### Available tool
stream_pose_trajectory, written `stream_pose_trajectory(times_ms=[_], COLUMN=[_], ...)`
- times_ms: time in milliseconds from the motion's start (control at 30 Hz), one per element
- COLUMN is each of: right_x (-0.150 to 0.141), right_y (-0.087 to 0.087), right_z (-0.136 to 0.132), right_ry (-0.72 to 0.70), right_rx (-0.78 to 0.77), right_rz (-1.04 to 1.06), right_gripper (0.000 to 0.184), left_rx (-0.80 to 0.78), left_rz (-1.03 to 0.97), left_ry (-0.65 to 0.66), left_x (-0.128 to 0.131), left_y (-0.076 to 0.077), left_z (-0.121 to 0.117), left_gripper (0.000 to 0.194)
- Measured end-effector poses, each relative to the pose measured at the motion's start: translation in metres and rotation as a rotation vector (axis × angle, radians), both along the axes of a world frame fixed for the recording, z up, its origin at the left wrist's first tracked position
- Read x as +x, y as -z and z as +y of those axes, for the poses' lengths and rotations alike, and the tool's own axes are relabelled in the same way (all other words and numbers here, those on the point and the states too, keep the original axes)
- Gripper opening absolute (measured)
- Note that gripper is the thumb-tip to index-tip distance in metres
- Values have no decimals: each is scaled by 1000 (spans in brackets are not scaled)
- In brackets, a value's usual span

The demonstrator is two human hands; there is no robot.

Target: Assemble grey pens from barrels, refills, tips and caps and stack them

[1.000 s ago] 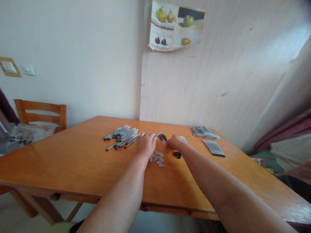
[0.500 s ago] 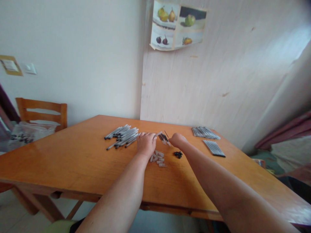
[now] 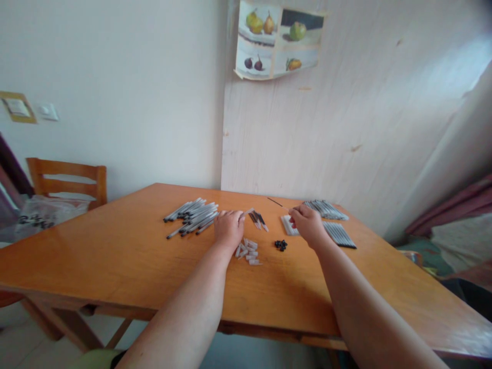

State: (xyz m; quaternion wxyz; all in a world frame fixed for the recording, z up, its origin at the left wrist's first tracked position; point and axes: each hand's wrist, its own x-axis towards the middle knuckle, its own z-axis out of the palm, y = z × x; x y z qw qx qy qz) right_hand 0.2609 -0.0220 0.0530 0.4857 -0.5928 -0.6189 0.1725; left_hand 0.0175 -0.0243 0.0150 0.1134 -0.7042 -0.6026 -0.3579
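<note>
Along the back of the room, a big pale wall (image 3: pixel 134 92). Before it, a wide orange-brown wooden table (image 3: pixel 115 256) with a smooth top. Off to the left, a wooden chair (image 3: pixel 69 169) with slats across its back. High up on the wall, a paper with fruit pictures (image 3: pixel 277 41), curly along the bottom. Left of the middle on the table, a messy heap of gray pens (image 3: pixel 202 212) with black ends. Near the far right corner, a packed bunch of pens (image 3: pixel 326 209), and just nearer, a neat row of pens (image 3: pixel 339 234), side by side. Beside the heap, the left hand (image 3: pixel 229 228), back side up, with bent fingers; at the tips, a pale bit too small to tell if held, and no telling how wide the grip. Farther right, the right hand (image 3: pixel 308 224), with fingertips pinched tight on one thin stick (image 3: pixel 275 202). Partly behind that hand, a small white block (image 3: pixel 289 226). Between the hands, some dark sticks (image 3: pixel 262 220) with pale ends. Nearer, a loose pile of clear bits (image 3: pixel 252 253), and to their right, a tiny pile of black bits (image 3: pixel 280 245). Last, that pinched stick again: straight, skinny, dark at the far part, pale close to the fingers, and aimed up and left.
</note>
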Motion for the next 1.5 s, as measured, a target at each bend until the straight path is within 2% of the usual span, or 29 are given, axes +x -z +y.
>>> stream_pose_trajectory(times_ms=[233, 367, 733, 933, 1333, 1500], right_x=[8, 7, 6, 2, -14, -25], right_y=[1, -4, -6, -6, 16, 16], right_z=[-8, -11, -13, -13, 0, -6], right_ry=[-147, -145, -106, -131, -125, -108], right_rx=[12, 52, 77, 5, 73, 72], right_rz=[182, 215, 141, 163, 35, -66], right_gripper=[30, 30, 30, 27, 24, 22], left_rx=[-8, 5, 30, 31, 15, 29], left_rz=[-9, -5, 51, 59, 108, 131], left_ry=[21, 40, 26, 68, 216, 235], left_x=[-3, -4, -6, -5, 8, 13], left_y=[0, 0, 0, 1, -9, -8], left_z=[1, 1, 0, 0, -12, -12], left_gripper=[23, 23, 22, 22, 24, 25])
